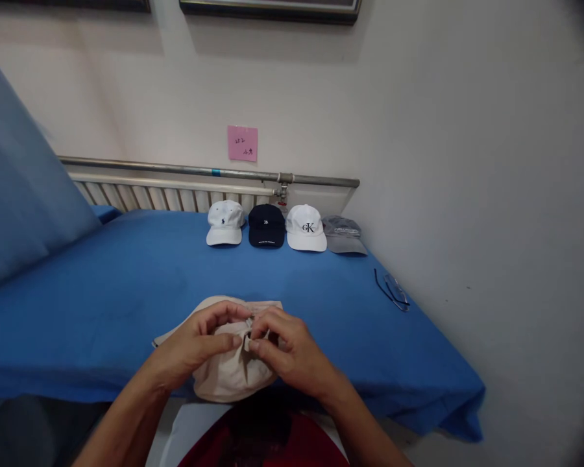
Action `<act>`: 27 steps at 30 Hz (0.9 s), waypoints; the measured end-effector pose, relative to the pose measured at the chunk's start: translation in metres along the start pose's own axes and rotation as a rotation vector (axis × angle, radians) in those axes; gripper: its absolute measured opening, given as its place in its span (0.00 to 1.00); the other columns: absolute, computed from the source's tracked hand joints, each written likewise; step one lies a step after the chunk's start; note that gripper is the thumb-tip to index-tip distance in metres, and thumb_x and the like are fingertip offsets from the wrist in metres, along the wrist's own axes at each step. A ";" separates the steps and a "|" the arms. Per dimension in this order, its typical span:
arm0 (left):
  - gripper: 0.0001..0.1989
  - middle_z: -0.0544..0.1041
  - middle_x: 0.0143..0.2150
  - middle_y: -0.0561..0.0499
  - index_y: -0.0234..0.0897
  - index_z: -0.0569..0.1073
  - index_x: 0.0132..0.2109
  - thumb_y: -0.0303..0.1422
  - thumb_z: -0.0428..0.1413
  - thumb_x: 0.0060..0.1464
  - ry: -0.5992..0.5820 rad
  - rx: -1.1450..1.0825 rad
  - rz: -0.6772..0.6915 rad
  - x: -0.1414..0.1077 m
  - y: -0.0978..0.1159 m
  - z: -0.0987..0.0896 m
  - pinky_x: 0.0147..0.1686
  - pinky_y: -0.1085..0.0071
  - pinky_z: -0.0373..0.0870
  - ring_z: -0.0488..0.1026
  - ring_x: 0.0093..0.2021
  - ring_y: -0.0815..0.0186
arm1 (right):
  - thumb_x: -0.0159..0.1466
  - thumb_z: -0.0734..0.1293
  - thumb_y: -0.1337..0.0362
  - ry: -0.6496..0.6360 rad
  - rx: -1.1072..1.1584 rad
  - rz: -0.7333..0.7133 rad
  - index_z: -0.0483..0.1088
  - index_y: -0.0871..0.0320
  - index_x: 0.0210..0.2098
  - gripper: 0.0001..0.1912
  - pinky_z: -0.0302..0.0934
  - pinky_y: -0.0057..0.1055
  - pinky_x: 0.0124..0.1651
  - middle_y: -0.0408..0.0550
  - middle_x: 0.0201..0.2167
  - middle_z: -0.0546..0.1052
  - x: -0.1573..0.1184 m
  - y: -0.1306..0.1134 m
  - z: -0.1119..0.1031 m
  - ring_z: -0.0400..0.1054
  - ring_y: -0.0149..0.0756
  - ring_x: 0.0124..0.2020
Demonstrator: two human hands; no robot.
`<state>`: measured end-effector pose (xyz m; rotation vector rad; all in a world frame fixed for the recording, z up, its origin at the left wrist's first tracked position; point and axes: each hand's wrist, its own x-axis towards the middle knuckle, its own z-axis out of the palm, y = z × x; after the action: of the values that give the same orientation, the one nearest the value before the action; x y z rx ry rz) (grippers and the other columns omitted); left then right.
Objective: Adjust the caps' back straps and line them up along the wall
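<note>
A beige cap lies at the front edge of the blue-covered table, its brim pointing to the upper left. My left hand grips it from the left, thumb and fingertips on the fabric near the strap opening. On the other side, my right hand pinches the small strap end by the buckle area. The fingertips of both hands are close together. Part of the cap's brim and far side is hidden behind my hands.
Along the back stand a white cap, a dark navy cap, a white CK cap and a grey cap. Eyeglasses lie on the blue cloth at right. A blue curtain hangs at left.
</note>
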<state>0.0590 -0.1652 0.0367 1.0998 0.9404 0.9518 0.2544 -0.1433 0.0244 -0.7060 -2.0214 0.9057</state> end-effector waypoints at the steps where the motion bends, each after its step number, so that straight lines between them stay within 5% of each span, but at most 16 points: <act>1: 0.17 0.74 0.44 0.52 0.41 0.75 0.44 0.30 0.65 0.44 -0.004 0.006 -0.002 0.000 0.000 0.000 0.41 0.71 0.68 0.71 0.43 0.65 | 0.57 0.66 0.74 0.002 -0.025 -0.006 0.66 0.56 0.28 0.07 0.58 0.30 0.42 0.41 0.29 0.71 0.000 -0.001 0.000 0.64 0.32 0.36; 8: 0.16 0.75 0.44 0.51 0.40 0.74 0.46 0.33 0.63 0.49 -0.019 0.035 0.024 0.002 -0.005 -0.001 0.42 0.71 0.68 0.71 0.43 0.65 | 0.56 0.64 0.75 -0.056 -0.142 -0.023 0.64 0.56 0.27 0.08 0.56 0.29 0.40 0.39 0.27 0.69 0.005 -0.010 -0.001 0.62 0.30 0.32; 17: 0.13 0.74 0.31 0.57 0.36 0.71 0.36 0.26 0.63 0.40 0.044 0.052 0.000 0.008 0.000 0.005 0.30 0.76 0.65 0.69 0.28 0.73 | 0.55 0.64 0.76 -0.092 -0.190 -0.037 0.61 0.57 0.26 0.08 0.53 0.27 0.36 0.39 0.26 0.67 0.009 -0.012 -0.002 0.59 0.29 0.29; 27: 0.14 0.72 0.29 0.58 0.35 0.68 0.36 0.26 0.60 0.38 0.105 0.103 -0.073 0.014 -0.005 0.006 0.26 0.77 0.62 0.67 0.25 0.75 | 0.56 0.65 0.75 -0.052 -0.144 -0.061 0.62 0.56 0.27 0.08 0.54 0.27 0.37 0.38 0.26 0.67 0.005 0.007 0.004 0.60 0.29 0.30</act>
<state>0.0692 -0.1547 0.0309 1.1031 1.1185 0.9163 0.2498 -0.1374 0.0196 -0.7017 -2.1592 0.7559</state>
